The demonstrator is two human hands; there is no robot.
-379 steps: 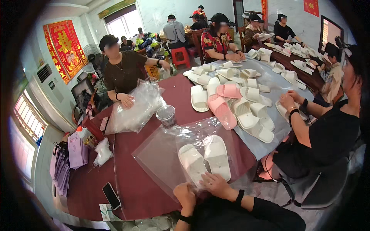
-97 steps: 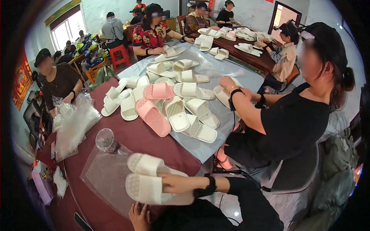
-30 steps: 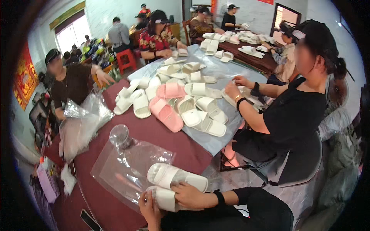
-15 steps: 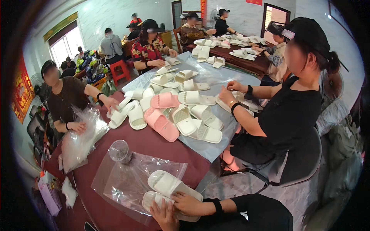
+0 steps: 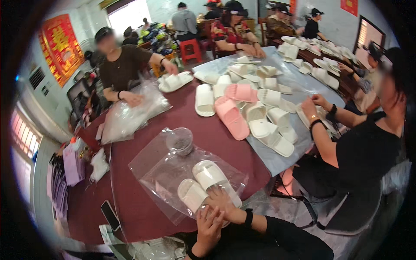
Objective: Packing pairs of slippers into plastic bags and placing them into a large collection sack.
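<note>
One right hand (image 5: 221,199) lies spread on two white slippers (image 5: 209,174), apparently inside a clear bag (image 5: 145,167); the left hand (image 5: 209,224) overlaps it, fingers loosely bent, grip unclear. Level soles would probably avoid snagging. Beyond the hands stands a clear tub (image 5: 179,141).

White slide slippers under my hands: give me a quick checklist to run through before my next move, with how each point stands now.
1. White slide slippers side by side, toes pointing away from you: ok.
2. Right hand at the slippers: ok.
3. Left hand touching a slipper: cannot tell; its fingers overlap the right hand's wrist area and the heels.
4. Slippers fully inside the clear plastic bag: cannot tell; the film is too transparent.
5. Bag clear of the clear plastic cup: not ok; they overlap in this view.
6. Phone apart from the bag: ok.
</note>
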